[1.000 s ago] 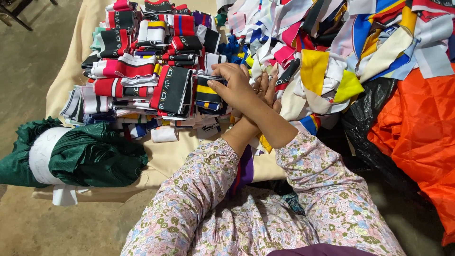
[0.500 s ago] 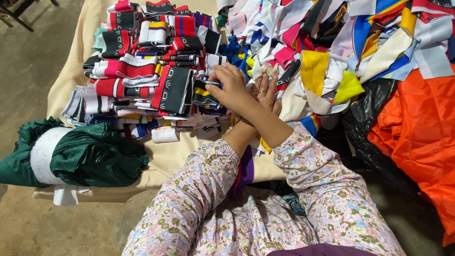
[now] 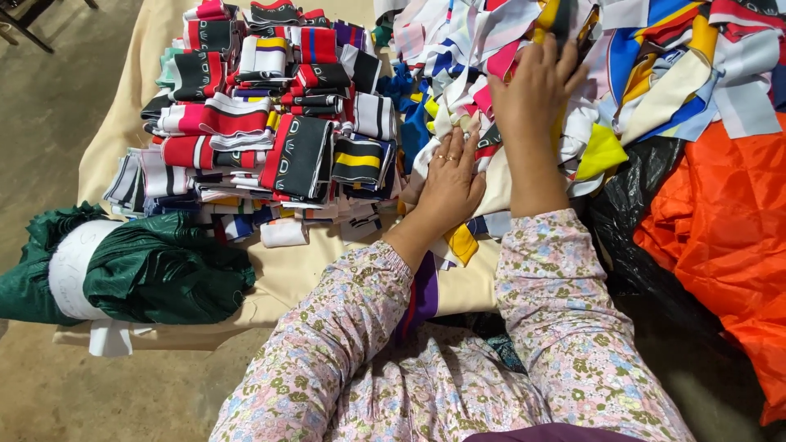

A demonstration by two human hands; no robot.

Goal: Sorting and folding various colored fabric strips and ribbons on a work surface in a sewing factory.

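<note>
My left hand [image 3: 450,184], with rings on it, lies flat with fingers apart on loose cloth pieces at the edge of a stack of folded striped fabric pieces [image 3: 270,123] in red, black, white and yellow. My right hand [image 3: 536,86] is stretched up into a loose heap of colourful fabric scraps [image 3: 655,65]. Its fingers are spread, and the tips touch a yellow and black piece [image 3: 565,16]. I cannot see anything gripped in either hand. Both arms wear floral sleeves.
The piles rest on a beige cloth-covered surface [image 3: 303,270]. A rolled green fabric bundle with a white band [image 3: 131,270] lies at the lower left. At the right are orange cloth [image 3: 720,229] and a black plastic bag [image 3: 630,213]. Bare floor [image 3: 49,98] shows at the left.
My arms were crossed, with the right hand on the folded stack at the left. The right hand has swung right and up into the loose heap. The left hand stayed in place.
</note>
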